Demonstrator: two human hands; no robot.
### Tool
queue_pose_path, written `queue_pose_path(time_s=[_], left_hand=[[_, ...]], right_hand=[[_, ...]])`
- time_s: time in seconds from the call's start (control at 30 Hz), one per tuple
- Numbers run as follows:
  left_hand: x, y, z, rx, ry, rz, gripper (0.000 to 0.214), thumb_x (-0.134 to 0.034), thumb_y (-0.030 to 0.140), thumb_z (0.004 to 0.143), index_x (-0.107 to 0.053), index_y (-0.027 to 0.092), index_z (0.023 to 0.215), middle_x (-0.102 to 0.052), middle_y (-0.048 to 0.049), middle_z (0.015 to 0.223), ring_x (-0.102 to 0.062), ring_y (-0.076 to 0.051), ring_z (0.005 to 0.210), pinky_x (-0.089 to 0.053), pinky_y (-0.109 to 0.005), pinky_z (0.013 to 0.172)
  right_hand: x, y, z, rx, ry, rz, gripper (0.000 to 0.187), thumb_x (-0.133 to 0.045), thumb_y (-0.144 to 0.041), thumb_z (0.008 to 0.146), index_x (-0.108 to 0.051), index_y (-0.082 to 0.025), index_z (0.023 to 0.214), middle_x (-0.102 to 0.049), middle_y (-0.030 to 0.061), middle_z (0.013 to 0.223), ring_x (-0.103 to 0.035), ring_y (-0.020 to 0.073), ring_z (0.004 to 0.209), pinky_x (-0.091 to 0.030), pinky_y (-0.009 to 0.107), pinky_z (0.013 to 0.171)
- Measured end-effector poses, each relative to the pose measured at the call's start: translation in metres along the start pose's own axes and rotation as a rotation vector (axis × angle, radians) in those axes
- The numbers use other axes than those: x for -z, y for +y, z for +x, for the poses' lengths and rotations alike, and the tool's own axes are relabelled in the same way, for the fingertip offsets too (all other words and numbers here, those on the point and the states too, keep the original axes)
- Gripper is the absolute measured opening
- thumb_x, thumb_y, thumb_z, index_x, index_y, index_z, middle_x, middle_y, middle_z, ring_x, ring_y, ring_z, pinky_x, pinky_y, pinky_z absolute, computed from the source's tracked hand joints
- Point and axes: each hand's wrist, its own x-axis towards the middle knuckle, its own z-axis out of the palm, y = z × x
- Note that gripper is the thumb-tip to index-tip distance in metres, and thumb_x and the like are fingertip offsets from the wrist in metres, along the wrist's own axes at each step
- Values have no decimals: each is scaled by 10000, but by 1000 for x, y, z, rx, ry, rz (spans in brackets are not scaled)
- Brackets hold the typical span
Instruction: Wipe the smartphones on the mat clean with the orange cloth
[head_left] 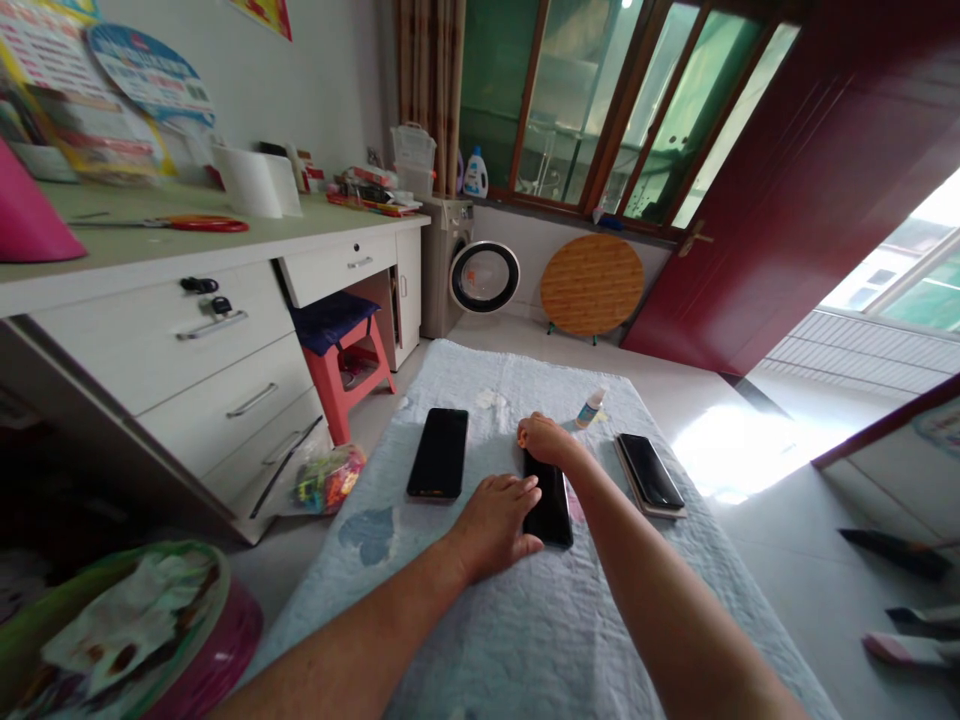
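A black smartphone [550, 508] lies screen up on the pale blue quilted cover [510, 640], partly hidden by my hands. My left hand [495, 525] is at its left side, fingers over the edge and thumb near the lower corner, holding it against the cover. At the phone's top end is my right hand [546, 440], its fingers closed; a small orange bit shows at the fingertips, too small to name. To the left lies another black smartphone [439, 455]. A third phone [651, 470] rests on a light flat box at the right. Beyond my right wrist stands a small white-capped bottle [591, 408].
On the left, a white desk [187, 330] carries scissors [180, 223] and a paper roll [255, 182]. A red stool [345, 365] stands by it. Nearer are a bag of colourful bits [326, 480] and a waste bin [225, 640]. A washing machine [448, 265] has its door open.
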Motion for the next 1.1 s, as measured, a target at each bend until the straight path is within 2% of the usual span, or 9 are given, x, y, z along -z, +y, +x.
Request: queue_pose_path(time_s=[0.13,0.3,0.47,0.63,0.83,1.1], left_hand=[[-1,0,-2,8,18,4,600,-701,419,785,-491,207,1305,-467,-88,1444,-465,-322,1273,-357,-480,1058],[-4,-1,-3,28,41,2,627,-692,451,782,-492,209,1324,-462,-72,1450,-465,-323,1259,-346,-473,1065],[-4,-1,-3,34,45,5,631,-692,456,776,-499,223,1330,-472,-54,1443,-477,-315,1226,-355,-462,1055],[-1,0,-2,31,43,21,626,-693,466,771,-514,222,1318,-486,-46,1431,-489,-311,1194,-375,-456,1036],[-1,0,-1,27,24,21,624,-709,437,769,-512,218,1319,-472,-52,1443,-481,-319,1210,-369,-468,1046],[-3,0,-1,22,32,16,649,-743,406,750,-501,191,1312,-472,-80,1441,-476,-336,1234,-376,-491,1041]], right_hand=[[1,2,3,39,-16,-23,278,-476,-141,856,-710,-153,1007,-676,122,1009,-622,179,935,-428,230,783],[7,21,-1,34,-42,-66,282,-499,-108,841,-715,-147,1020,-701,123,997,-626,198,982,-433,234,797],[13,38,-13,3,-76,-108,273,-518,-79,820,-729,-140,981,-723,119,962,-658,204,925,-447,237,742],[19,44,-21,-9,-102,-138,274,-508,-63,825,-737,-120,965,-730,132,980,-673,202,910,-454,233,742],[19,37,-16,-13,-131,-161,276,-513,-81,824,-742,-120,973,-734,134,961,-685,213,892,-469,225,686],[16,2,6,61,-146,-154,282,-497,-97,839,-741,-111,979,-730,137,984,-673,201,922,-468,219,742]])
